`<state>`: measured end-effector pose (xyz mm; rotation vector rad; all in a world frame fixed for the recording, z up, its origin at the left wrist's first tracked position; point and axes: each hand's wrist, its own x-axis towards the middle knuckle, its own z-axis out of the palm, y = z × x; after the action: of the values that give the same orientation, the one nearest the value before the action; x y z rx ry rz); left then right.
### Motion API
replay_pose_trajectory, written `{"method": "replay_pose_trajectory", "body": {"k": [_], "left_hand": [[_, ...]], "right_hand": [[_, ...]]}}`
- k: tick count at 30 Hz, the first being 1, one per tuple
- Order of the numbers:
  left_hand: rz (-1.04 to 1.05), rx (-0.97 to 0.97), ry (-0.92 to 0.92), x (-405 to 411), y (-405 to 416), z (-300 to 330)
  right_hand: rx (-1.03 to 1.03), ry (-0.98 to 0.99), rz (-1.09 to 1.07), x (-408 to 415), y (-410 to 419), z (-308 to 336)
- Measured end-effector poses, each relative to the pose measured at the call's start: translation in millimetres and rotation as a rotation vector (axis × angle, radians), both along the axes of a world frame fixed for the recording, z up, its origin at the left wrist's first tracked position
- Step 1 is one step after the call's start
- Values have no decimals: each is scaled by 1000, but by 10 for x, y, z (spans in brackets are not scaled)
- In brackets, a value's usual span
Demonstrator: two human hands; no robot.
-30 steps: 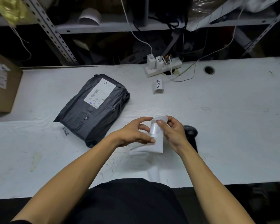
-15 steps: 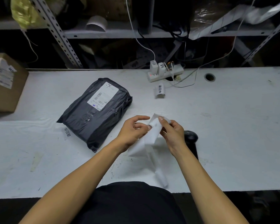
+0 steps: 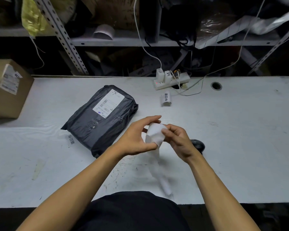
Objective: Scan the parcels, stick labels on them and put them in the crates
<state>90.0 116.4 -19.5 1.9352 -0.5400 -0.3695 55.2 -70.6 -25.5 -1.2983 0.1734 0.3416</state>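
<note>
Fingers of left hand [image 3: 137, 139], right hand [image 3: 177, 140] pinch label strip [image 3: 154, 135].

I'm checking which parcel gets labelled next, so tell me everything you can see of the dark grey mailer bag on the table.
The dark grey mailer bag is a soft, wrinkled plastic pouch, bulging as if filled, lying flat and skewed on the white table, left of both hands, which do not touch it. A white shipping label with barcodes is stuck on its upper face, and a crumpled or scuffed patch shows near the middle. Its near corner lies beside a small printed sticker on the table.
</note>
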Motion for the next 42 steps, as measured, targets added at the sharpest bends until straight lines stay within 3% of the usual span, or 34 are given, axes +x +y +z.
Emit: {"method": "replay_pose_trajectory", "body": {"k": [3, 8, 16, 20, 23, 29, 34, 42], "left_hand": [[-30, 39, -120, 27, 24, 23], [4, 100, -373, 39, 63, 12], [1, 203, -582, 21, 63, 117], [-78, 234, -458, 29, 132, 118], [-41, 300, -252, 58, 249, 53], [164, -112, 323, 17, 203, 106], [283, -284, 408, 30, 88, 188], [289, -426, 467, 43, 124, 133]], "right_hand": [[45, 31, -52, 41, -11, 95], [-144, -70, -54, 84, 2, 120], [-154, -71, -68, 157, 11, 153], [-294, -155, -61, 171, -13, 163], [-326, -269, -117, 142, -46, 183], [-558, -472, -124, 90, -2, 140], [-603, -501, -132, 69, 54, 84], [-341, -391, -101, -24, 72, 47]]}}
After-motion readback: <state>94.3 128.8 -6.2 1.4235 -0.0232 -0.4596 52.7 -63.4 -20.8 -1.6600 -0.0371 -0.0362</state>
